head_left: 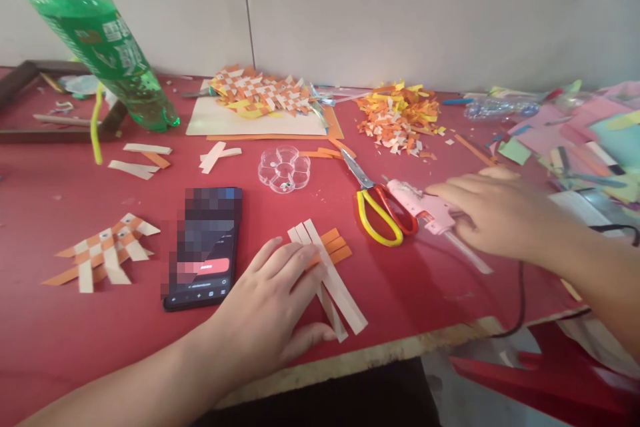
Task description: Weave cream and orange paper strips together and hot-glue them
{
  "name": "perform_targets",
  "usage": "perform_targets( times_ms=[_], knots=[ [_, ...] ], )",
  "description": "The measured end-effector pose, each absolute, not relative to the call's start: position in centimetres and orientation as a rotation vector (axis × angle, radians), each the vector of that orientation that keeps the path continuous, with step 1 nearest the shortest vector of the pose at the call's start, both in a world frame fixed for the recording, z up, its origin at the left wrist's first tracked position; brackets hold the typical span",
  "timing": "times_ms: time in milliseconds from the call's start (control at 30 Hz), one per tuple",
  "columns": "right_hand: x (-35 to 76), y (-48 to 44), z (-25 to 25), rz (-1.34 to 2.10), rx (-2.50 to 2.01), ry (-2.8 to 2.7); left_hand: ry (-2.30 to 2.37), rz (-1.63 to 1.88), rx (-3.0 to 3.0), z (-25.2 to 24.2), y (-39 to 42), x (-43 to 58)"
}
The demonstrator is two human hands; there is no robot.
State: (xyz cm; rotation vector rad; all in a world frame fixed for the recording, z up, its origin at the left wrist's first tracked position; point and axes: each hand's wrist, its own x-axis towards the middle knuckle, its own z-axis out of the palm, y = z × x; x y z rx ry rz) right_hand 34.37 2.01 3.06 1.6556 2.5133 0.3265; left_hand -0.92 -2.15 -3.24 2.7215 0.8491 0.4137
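Note:
Cream and orange paper strips (336,280), partly crossed, lie near the table's front edge. My left hand (280,293) rests on their left part, its fingers bent over the strips and its thumb at their lower end; whether it grips them is hidden. My right hand (475,203) is around the rear of a pink glue gun (413,203), which lies on the table with a clear glue stick out of its back. Scissors (375,203) with one yellow and one red handle lie just left of the gun. A clear flower-shaped tray (284,170) holds small pieces.
A phone (207,247) and a woven paper fish (107,247) lie on the left. Behind them stands a green bottle (110,47). Woven pieces (260,90), paper scraps (397,113) and coloured sheets (565,133) line the back and right. A cable hangs over the front edge.

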Motion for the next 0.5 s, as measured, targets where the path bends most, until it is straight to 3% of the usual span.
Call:
perform_targets(
  times_ms=[200, 367, 500],
  knots=[
    [40.6, 2.3, -1.9, 0.328, 1.625, 2.486, 0.892, 0.399, 2.723, -2.9, -2.1, -0.8],
    [37.3, 1.7, -0.2, 0.569, 1.766, 2.506, 0.904, 0.423, 2.766, -3.0, -2.3, -0.9],
    [29.5, -0.1, 0.6, 0.222, 1.624, 3.037, 0.911, 0.42, 2.766, -3.0, -2.5, -1.0]
  ],
)
